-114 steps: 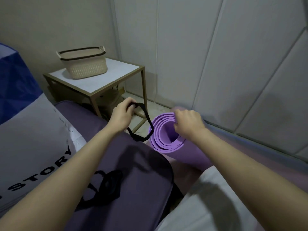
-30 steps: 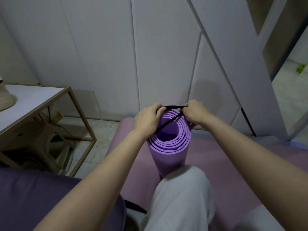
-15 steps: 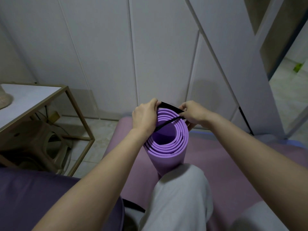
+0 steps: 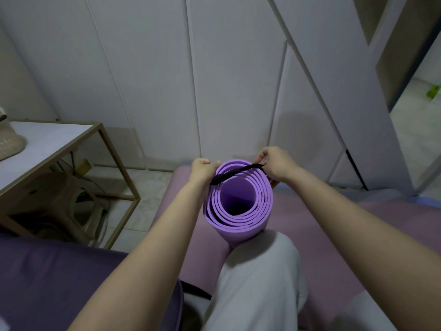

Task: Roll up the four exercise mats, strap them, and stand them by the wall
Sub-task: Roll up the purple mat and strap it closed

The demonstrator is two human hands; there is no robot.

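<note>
A rolled light-purple mat (image 4: 238, 211) stands upright between my knees, its open spiral end facing me. A black strap (image 4: 235, 174) stretches across the top rim of the roll. My left hand (image 4: 202, 173) grips the strap's left end against the roll's left side. My right hand (image 4: 274, 166) pinches the strap's right end at the far right rim. A pink mat (image 4: 322, 225) lies flat on the floor under the roll. A dark purple mat (image 4: 59, 278) lies at the lower left.
White panelled wall (image 4: 167, 80) stands straight ahead. A gold-framed side table (image 4: 59, 139) with a woven basket (image 4: 9, 144) sits at left, a stool (image 4: 71, 206) beneath it. An open doorway (image 4: 420, 111) is at right. My grey-trousered knee (image 4: 257, 271) is in front.
The roll has tipped its open end more toward me. Both hands have drawn the strap further over the top rim, the left hand sliding down the roll's left side.
</note>
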